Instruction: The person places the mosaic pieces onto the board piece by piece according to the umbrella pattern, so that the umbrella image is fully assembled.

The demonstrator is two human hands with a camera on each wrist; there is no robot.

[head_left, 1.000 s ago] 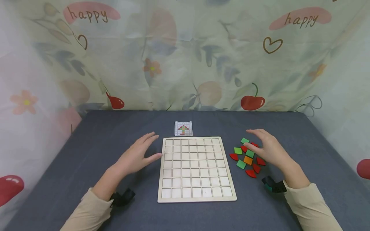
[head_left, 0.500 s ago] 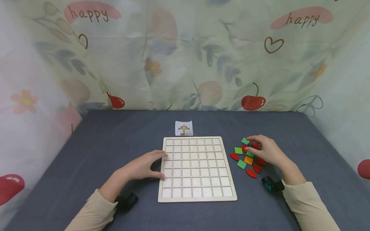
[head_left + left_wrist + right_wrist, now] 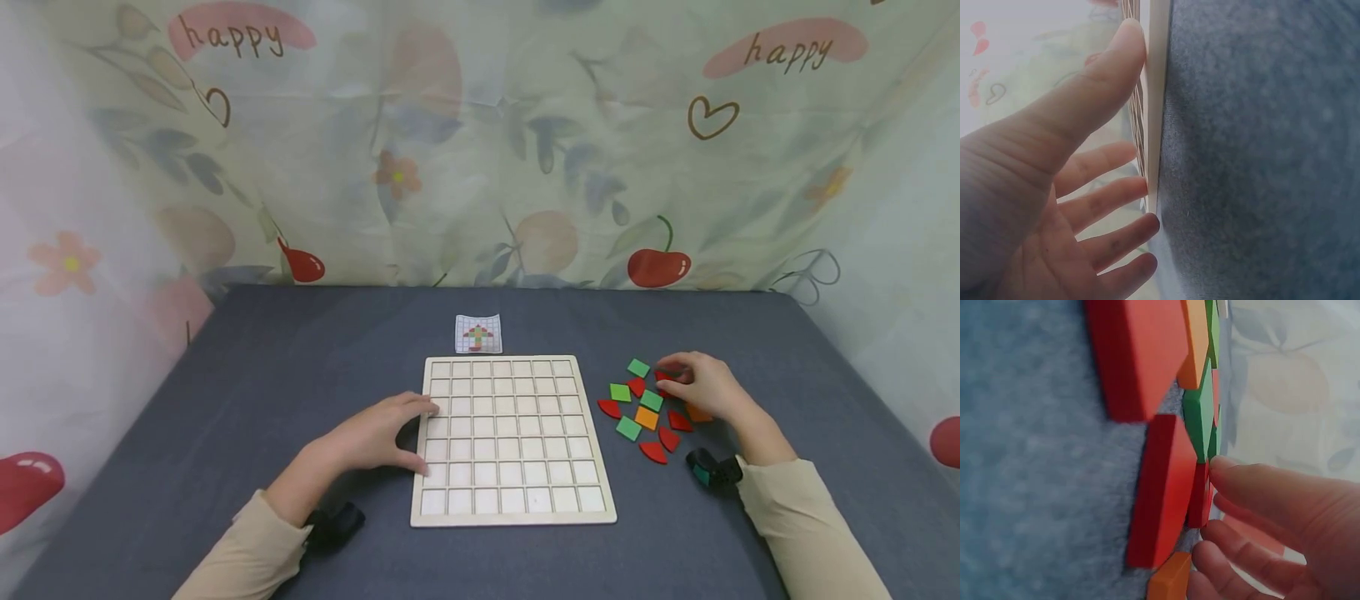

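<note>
The left hand [image 3: 378, 433] rests at the left edge of a pale wooden grid board [image 3: 510, 524]. In the left wrist view its thumb [image 3: 1110, 75] and spread fingers lie along the board's rim, not curled round it. On the right, the right hand [image 3: 712, 385] is low over loose flat coloured pieces. Its thumb and index finger are at opposite ends of a red piece [image 3: 1199, 494], which appears pinched while lying on the dark cloth. Red wedges [image 3: 653, 452], green squares [image 3: 628, 428] and an orange square [image 3: 647, 417] lie close by.
A small card [image 3: 478, 334] with a coloured arrow-like pattern on a grid lies behind the board. Another orange piece [image 3: 699, 413] is partly under the right hand. A dark cloth covers the table [image 3: 315, 333]; a printed curtain [image 3: 480, 167] hangs behind it.
The left hand has come down and forward onto the board's left edge. The right hand has lowered and shifted right, from beside a green square to a red piece.
</note>
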